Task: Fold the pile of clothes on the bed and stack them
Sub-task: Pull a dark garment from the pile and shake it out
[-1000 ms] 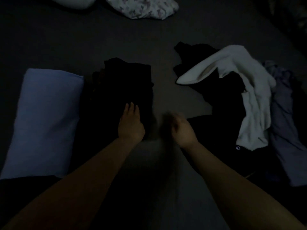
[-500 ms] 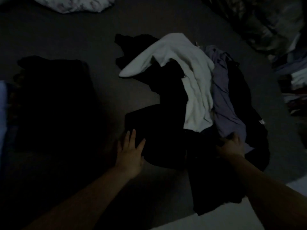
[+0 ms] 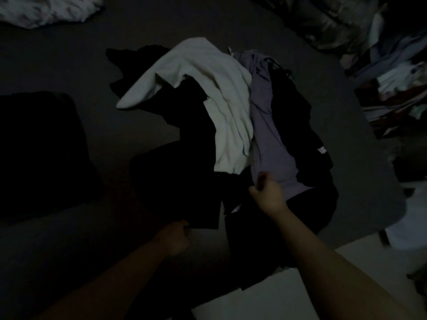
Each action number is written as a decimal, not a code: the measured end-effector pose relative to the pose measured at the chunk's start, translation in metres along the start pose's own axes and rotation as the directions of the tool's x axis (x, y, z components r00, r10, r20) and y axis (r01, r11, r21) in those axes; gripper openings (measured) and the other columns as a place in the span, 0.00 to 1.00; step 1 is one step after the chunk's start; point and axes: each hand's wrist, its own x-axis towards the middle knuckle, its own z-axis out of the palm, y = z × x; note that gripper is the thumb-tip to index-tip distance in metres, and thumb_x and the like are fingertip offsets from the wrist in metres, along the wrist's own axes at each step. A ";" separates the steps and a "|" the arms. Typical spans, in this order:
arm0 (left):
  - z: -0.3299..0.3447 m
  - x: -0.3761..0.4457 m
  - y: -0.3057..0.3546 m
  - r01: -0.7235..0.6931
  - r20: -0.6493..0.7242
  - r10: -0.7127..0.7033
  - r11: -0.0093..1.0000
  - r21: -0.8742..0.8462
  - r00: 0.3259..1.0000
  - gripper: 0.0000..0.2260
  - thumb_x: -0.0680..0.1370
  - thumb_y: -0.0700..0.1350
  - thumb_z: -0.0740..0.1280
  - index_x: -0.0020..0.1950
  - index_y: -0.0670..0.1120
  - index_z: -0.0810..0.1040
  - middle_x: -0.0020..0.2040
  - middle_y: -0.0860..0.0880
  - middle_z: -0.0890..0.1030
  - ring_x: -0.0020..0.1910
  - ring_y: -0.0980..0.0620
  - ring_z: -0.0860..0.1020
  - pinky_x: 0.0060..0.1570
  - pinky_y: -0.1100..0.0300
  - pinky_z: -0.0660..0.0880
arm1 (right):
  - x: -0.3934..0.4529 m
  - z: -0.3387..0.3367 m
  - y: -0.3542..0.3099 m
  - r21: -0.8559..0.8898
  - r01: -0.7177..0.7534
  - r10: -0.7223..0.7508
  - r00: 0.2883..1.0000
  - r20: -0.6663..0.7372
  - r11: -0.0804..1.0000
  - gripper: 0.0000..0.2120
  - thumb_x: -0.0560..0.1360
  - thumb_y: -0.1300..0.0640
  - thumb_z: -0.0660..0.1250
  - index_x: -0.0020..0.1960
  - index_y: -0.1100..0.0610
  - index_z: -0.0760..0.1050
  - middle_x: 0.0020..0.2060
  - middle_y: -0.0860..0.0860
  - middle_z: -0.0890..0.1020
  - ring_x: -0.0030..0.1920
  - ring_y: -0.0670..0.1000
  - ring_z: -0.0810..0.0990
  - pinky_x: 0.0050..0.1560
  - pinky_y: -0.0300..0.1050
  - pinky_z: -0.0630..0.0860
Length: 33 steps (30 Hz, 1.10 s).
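Observation:
The room is dim. A loose pile of clothes lies on the dark bed [image 3: 138, 26]: a white garment [image 3: 221, 100] on top, a purple garment [image 3: 268, 139] beside it, and black clothes [image 3: 175, 176] beneath and around. My right hand [image 3: 268, 192] grips the near edge of the purple garment. Curled at the near corner of a black garment is my left hand [image 3: 175, 236], and it seems to pinch that corner. A folded black stack [image 3: 39, 146] sits to the left.
A patterned cloth [image 3: 46, 8] lies at the far left of the bed. More heaped fabric and clutter [image 3: 392, 88] fill the right side beyond the bed's edge. Pale floor [image 3: 288, 296] shows at the bottom right.
My view swung right from the folded stack to the loose pile. The left hand left the stack and curled at a black garment's corner; the right hand took hold of the purple garment.

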 end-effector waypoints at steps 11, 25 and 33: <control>-0.050 -0.012 0.041 0.009 -0.020 -0.159 0.177 -0.984 0.987 0.18 0.76 0.56 0.63 0.59 0.45 0.75 0.55 0.46 0.78 0.56 0.48 0.76 0.58 0.58 0.70 | -0.096 0.061 -0.091 0.295 0.225 -0.315 0.897 0.309 0.929 0.10 0.76 0.67 0.60 0.55 0.63 0.76 0.48 0.57 0.81 0.45 0.48 0.76 0.45 0.35 0.70; -0.033 -0.092 -0.116 -0.037 -0.192 -0.233 0.539 -0.842 0.953 0.05 0.79 0.36 0.62 0.49 0.44 0.76 0.47 0.42 0.81 0.43 0.50 0.79 0.43 0.62 0.78 | -0.211 0.172 -0.127 0.283 0.212 -0.350 0.676 0.648 0.935 0.10 0.74 0.67 0.60 0.52 0.69 0.76 0.51 0.63 0.81 0.48 0.51 0.78 0.50 0.39 0.73; -0.023 -0.108 -0.130 0.002 -0.266 -0.341 0.618 -0.786 0.901 0.13 0.79 0.34 0.61 0.62 0.31 0.72 0.60 0.35 0.75 0.63 0.39 0.72 0.64 0.53 0.65 | -0.150 0.134 -0.075 0.269 -0.122 0.047 0.962 0.271 0.955 0.12 0.76 0.64 0.65 0.58 0.68 0.75 0.54 0.62 0.80 0.54 0.53 0.78 0.51 0.34 0.72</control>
